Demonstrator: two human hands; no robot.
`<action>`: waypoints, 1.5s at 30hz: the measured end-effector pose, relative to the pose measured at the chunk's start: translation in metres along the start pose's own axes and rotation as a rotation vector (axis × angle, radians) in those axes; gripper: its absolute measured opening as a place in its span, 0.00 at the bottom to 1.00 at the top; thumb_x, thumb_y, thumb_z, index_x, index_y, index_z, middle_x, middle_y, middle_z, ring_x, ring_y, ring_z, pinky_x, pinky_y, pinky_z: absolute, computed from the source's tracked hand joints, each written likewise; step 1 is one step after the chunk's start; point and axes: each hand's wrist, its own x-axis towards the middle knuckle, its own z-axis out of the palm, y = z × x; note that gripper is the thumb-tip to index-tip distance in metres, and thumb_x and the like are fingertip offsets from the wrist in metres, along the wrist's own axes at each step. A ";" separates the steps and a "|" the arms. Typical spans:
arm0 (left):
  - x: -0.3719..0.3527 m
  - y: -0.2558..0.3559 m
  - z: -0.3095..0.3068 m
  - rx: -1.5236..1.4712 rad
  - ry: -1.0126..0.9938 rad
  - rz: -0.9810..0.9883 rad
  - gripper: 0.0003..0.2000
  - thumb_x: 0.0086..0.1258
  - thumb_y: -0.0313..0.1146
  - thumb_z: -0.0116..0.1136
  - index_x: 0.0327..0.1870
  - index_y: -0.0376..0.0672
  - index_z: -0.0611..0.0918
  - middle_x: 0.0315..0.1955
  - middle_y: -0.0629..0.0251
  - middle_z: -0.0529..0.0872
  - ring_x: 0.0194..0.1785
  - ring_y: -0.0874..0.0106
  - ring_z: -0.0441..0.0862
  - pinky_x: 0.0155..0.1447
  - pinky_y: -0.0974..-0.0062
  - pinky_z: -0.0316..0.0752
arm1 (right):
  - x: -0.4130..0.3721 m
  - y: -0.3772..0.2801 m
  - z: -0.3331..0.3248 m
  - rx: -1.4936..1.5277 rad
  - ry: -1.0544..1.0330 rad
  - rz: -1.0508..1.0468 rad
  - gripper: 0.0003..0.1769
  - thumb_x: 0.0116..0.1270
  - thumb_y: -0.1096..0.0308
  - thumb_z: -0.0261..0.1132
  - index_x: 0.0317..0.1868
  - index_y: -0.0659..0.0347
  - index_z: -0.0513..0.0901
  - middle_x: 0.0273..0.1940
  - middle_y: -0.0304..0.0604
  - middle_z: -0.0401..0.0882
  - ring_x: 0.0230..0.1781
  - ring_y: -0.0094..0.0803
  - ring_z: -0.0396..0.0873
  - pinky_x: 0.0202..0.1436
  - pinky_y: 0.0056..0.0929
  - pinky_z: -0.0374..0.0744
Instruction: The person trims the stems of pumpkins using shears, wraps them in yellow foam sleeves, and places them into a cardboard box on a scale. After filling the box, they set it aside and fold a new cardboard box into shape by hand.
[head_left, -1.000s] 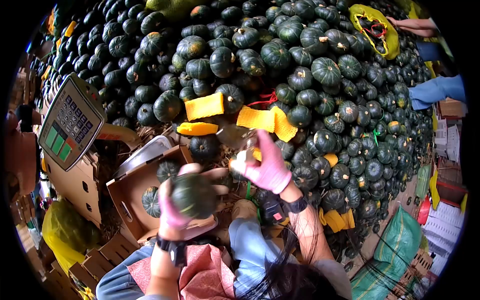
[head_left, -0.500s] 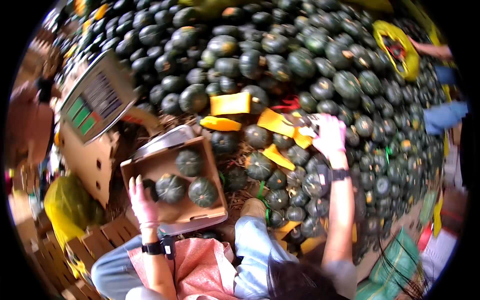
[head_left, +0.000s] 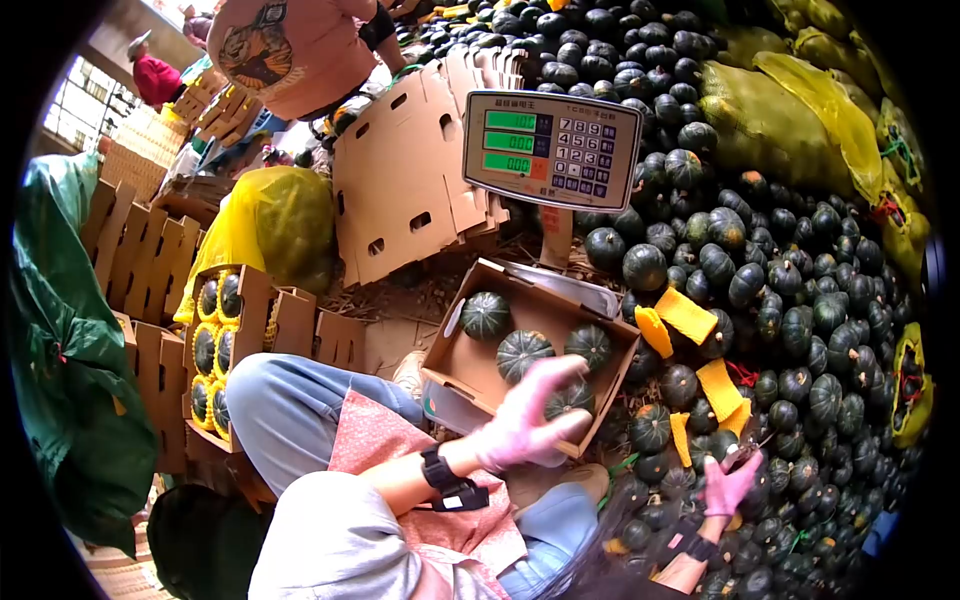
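My left hand [head_left: 530, 415], in a pink glove, has its fingers spread above the near edge of an open cardboard box [head_left: 460, 378]. Its fingertips are close to a dark green squash [head_left: 568, 398] in the box. Several such squashes lie inside, among them one at the back left [head_left: 485, 315] and one in the middle [head_left: 524, 354]. To the right, my right hand [head_left: 730, 485], also gloved, is closed around a small dark object over the squash pile. I cannot make out that object. Yellow foam pieces [head_left: 686, 315] lie near the box.
A scale display [head_left: 550, 150] stands behind the box, beside upright cardboard sheets [head_left: 405, 165]. Packed boxes [head_left: 215, 350] and a yellow net bag [head_left: 290, 225] are at the left. A person in a pink shirt [head_left: 285, 60] bends at the top. Squashes cover the right side.
The view has swung left, bringing the person and packed boxes into sight. My left hand has moved from the box's left side to over its near right part. My right hand remains over the pile.
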 end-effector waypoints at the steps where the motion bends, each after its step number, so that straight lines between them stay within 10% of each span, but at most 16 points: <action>1: -0.008 0.003 0.014 -0.251 -0.144 -0.244 0.32 0.66 0.34 0.61 0.69 0.48 0.60 0.56 0.55 0.73 0.55 0.68 0.75 0.59 0.68 0.72 | -0.026 -0.041 -0.002 0.305 -0.162 0.225 0.36 0.38 0.65 0.75 0.47 0.60 0.66 0.36 0.46 0.74 0.41 0.36 0.77 0.45 0.35 0.77; 3: -0.011 0.007 0.032 -0.656 -0.373 -0.637 0.30 0.72 0.43 0.53 0.71 0.48 0.56 0.55 0.56 0.74 0.50 0.72 0.77 0.53 0.73 0.76 | -0.052 -0.058 0.018 0.485 -0.175 -0.273 0.37 0.40 0.64 0.76 0.50 0.61 0.65 0.37 0.43 0.72 0.40 0.30 0.75 0.40 0.32 0.78; 5: -0.018 -0.006 0.051 -0.949 -0.436 -0.921 0.28 0.75 0.52 0.43 0.69 0.47 0.58 0.50 0.56 0.76 0.38 0.74 0.80 0.43 0.76 0.78 | -0.071 -0.069 0.028 0.387 -0.309 -0.334 0.40 0.38 0.60 0.77 0.50 0.63 0.66 0.39 0.45 0.72 0.39 0.36 0.75 0.44 0.38 0.75; 8: -0.021 -0.019 0.057 -1.041 -0.477 -0.921 0.25 0.74 0.54 0.44 0.60 0.43 0.69 0.41 0.65 0.77 0.33 0.84 0.73 0.32 0.85 0.72 | -0.086 -0.084 0.045 -0.039 -0.198 -0.757 0.37 0.42 0.54 0.73 0.49 0.64 0.69 0.42 0.48 0.73 0.40 0.44 0.74 0.53 0.45 0.68; 11: -0.015 -0.005 0.053 -0.772 -0.395 -0.792 0.21 0.75 0.49 0.45 0.51 0.38 0.74 0.43 0.66 0.79 0.44 0.79 0.75 0.50 0.78 0.73 | -0.091 -0.106 0.062 -0.096 -0.198 -1.195 0.28 0.45 0.62 0.66 0.47 0.63 0.70 0.42 0.47 0.74 0.42 0.42 0.74 0.54 0.47 0.65; 14: -0.024 -0.031 0.042 -0.802 -0.485 -0.779 0.18 0.75 0.43 0.45 0.53 0.36 0.74 0.49 0.62 0.77 0.55 0.77 0.72 0.59 0.77 0.69 | -0.103 -0.103 0.075 -0.071 -0.227 -1.217 0.17 0.50 0.65 0.61 0.41 0.60 0.70 0.42 0.47 0.74 0.42 0.41 0.75 0.53 0.48 0.65; 17: -0.021 -0.036 0.050 -0.900 -0.406 -0.906 0.18 0.75 0.42 0.45 0.57 0.38 0.71 0.51 0.61 0.75 0.57 0.73 0.71 0.58 0.74 0.72 | -0.098 -0.100 0.069 -0.032 -0.168 -1.033 0.27 0.45 0.57 0.67 0.44 0.60 0.71 0.42 0.46 0.74 0.41 0.44 0.74 0.52 0.47 0.68; 18: -0.012 -0.009 0.052 -0.735 -0.452 -0.682 0.19 0.75 0.44 0.45 0.59 0.41 0.69 0.53 0.61 0.74 0.58 0.70 0.71 0.56 0.70 0.74 | -0.096 -0.097 0.065 0.035 -0.200 -0.892 0.30 0.42 0.56 0.69 0.45 0.61 0.71 0.41 0.46 0.74 0.41 0.45 0.74 0.52 0.45 0.69; 21: 0.001 0.001 0.057 -1.064 -0.440 -1.070 0.26 0.63 0.37 0.64 0.60 0.42 0.69 0.53 0.59 0.75 0.56 0.66 0.74 0.61 0.68 0.71 | -0.090 -0.080 0.060 0.301 -0.346 -0.669 0.35 0.40 0.48 0.73 0.45 0.62 0.73 0.40 0.48 0.74 0.42 0.49 0.73 0.49 0.42 0.71; 24: 0.003 0.000 0.061 -0.900 -0.554 -0.976 0.15 0.68 0.37 0.58 0.51 0.41 0.75 0.46 0.65 0.78 0.52 0.70 0.75 0.58 0.69 0.72 | -0.093 -0.079 0.055 0.163 -0.246 -0.837 0.39 0.48 0.39 0.68 0.46 0.65 0.72 0.41 0.53 0.75 0.42 0.50 0.74 0.48 0.45 0.72; 29: -0.030 -0.031 0.069 -1.079 -0.480 -1.035 0.15 0.71 0.38 0.56 0.53 0.41 0.74 0.45 0.68 0.78 0.49 0.78 0.75 0.55 0.76 0.73 | -0.104 -0.078 0.059 0.040 -0.299 -1.105 0.27 0.48 0.61 0.66 0.47 0.63 0.68 0.42 0.51 0.72 0.43 0.49 0.74 0.54 0.52 0.70; 35: -0.036 -0.018 0.064 -0.922 -0.475 -0.881 0.19 0.70 0.36 0.57 0.58 0.40 0.71 0.48 0.66 0.77 0.53 0.78 0.74 0.58 0.76 0.70 | -0.111 -0.075 0.057 0.068 -0.221 -1.047 0.24 0.49 0.63 0.65 0.45 0.61 0.68 0.47 0.49 0.76 0.45 0.46 0.75 0.55 0.50 0.69; 45: -0.021 -0.047 -0.051 -0.254 0.296 -0.520 0.29 0.54 0.32 0.69 0.57 0.42 0.69 0.45 0.60 0.78 0.46 0.71 0.78 0.51 0.74 0.76 | -0.107 -0.044 0.045 0.347 -0.200 -0.384 0.37 0.40 0.64 0.73 0.52 0.66 0.68 0.49 0.47 0.72 0.48 0.39 0.71 0.56 0.35 0.70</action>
